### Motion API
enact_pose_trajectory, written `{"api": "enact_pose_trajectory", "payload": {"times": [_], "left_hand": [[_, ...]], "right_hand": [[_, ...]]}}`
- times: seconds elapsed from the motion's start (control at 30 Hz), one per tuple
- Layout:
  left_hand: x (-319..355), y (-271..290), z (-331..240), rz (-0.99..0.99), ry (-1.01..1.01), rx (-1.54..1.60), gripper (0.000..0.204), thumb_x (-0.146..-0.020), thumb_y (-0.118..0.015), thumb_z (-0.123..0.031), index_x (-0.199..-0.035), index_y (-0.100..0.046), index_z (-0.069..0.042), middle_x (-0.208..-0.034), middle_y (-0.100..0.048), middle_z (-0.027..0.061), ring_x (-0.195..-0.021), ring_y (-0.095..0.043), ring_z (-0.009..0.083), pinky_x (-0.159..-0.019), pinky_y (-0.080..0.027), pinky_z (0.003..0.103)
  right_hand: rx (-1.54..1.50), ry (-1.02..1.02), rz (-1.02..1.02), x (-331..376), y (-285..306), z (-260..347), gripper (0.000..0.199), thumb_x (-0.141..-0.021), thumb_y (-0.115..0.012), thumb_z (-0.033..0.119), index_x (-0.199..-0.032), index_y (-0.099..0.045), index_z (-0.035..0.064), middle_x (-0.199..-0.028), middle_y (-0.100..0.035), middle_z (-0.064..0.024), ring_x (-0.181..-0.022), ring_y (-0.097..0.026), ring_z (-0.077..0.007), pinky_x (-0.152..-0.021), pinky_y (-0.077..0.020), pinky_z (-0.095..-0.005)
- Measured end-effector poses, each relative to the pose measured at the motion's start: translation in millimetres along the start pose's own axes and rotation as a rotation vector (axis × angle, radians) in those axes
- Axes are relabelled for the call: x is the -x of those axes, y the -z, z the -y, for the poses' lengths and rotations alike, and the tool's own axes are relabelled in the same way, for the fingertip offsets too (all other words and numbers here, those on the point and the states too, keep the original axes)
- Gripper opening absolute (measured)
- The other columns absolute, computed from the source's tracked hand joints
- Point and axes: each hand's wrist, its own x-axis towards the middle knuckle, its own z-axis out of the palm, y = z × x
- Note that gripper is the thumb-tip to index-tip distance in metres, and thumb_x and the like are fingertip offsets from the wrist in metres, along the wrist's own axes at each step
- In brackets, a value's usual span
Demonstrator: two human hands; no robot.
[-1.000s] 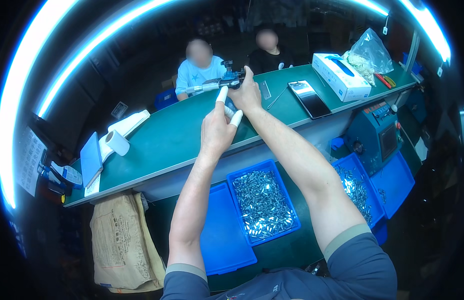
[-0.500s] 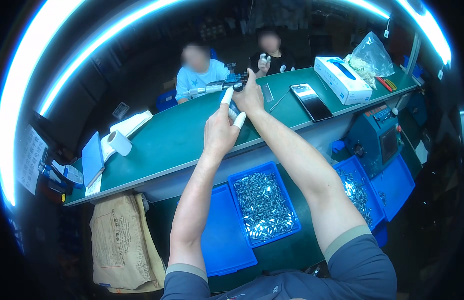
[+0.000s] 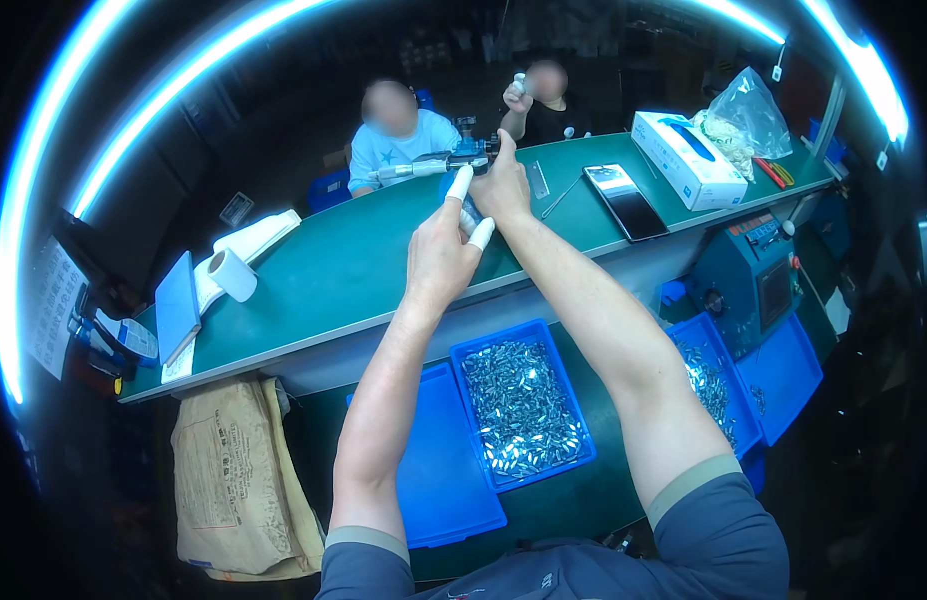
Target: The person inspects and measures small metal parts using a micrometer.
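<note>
A micrometer with a silver barrel pointing left sits at the far side of the green bench, held up on a stand with a dark blue clamp. My right hand is closed at the micrometer's right end, thumb up; its other fingers are largely hidden. White covers wrap the index finger and thumb of my left hand. That index finger reaches up to the micrometer's underside, and the thumb stays apart from it, with the grey part of the stand between them. Whether a small piece sits at the fingertips is hidden.
Blue trays of small shiny metal pins lie below the bench, beside a flat blue lid. The bench holds a phone, tissue box, paper roll and blue folder. Two people sit opposite.
Both my hands keep nearly the same pose at the micrometer, while the view shifts slightly. Across the bench, the right-hand person's raised hand has gone up and to the left.
</note>
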Motion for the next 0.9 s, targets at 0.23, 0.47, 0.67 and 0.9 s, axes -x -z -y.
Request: {"api": "enact_pose_trajectory", "payload": {"times": [0.23,0.47,0.67,0.9], "left_hand": [[1.7,-0.9,2.0,-0.017,0.004,0.001,0.071,-0.085,-0.073,-0.016,-0.145,-0.041,0.002,-0.073,-0.063,0.0117,-0.067,-0.066,0.0244,-0.061,-0.052,0.038],[-1.2,-1.1,3.5,0.007,0.035,-0.018,0.068,-0.086,-0.073,-0.016,-0.142,-0.043,0.006,-0.071,-0.063,0.0115,-0.065,-0.065,0.0207,-0.059,-0.050,0.035],[2.2,-0.6,0.9,-0.010,0.039,-0.004,0.067,-0.086,-0.073,-0.016,-0.142,-0.043,0.007,-0.072,-0.064,0.0113,-0.066,-0.065,0.0203,-0.060,-0.051,0.035],[0.1,1.4,-0.2,0.037,0.058,-0.008,0.070,-0.087,-0.071,-0.015,-0.146,-0.038,0.003,-0.077,-0.065,0.0135,-0.071,-0.068,0.0238,-0.063,-0.054,0.037]], "right_hand": [[-0.018,0.000,0.019,3.3,2.8,2.8,0.100,-0.075,-0.083,0.035,-0.148,-0.024,-0.0008,-0.124,-0.058,-0.0233,-0.118,-0.056,-0.0361,-0.100,-0.0456,-0.0475],[-0.032,0.008,0.009,-0.7,-0.1,-1.0,0.102,-0.074,-0.084,0.037,-0.148,-0.024,-0.0004,-0.124,-0.058,-0.0237,-0.118,-0.055,-0.0368,-0.101,-0.0453,-0.0469],[-0.031,0.018,0.009,2.0,-0.4,0.1,0.101,-0.074,-0.083,0.035,-0.148,-0.024,-0.0006,-0.126,-0.056,-0.0241,-0.119,-0.055,-0.0373,-0.101,-0.0453,-0.0473],[-0.032,0.006,0.016,0.7,0.1,-0.9,0.100,-0.074,-0.083,0.033,-0.148,-0.024,-0.0008,-0.125,-0.057,-0.0240,-0.119,-0.055,-0.0371,-0.101,-0.0453,-0.0482]]}}
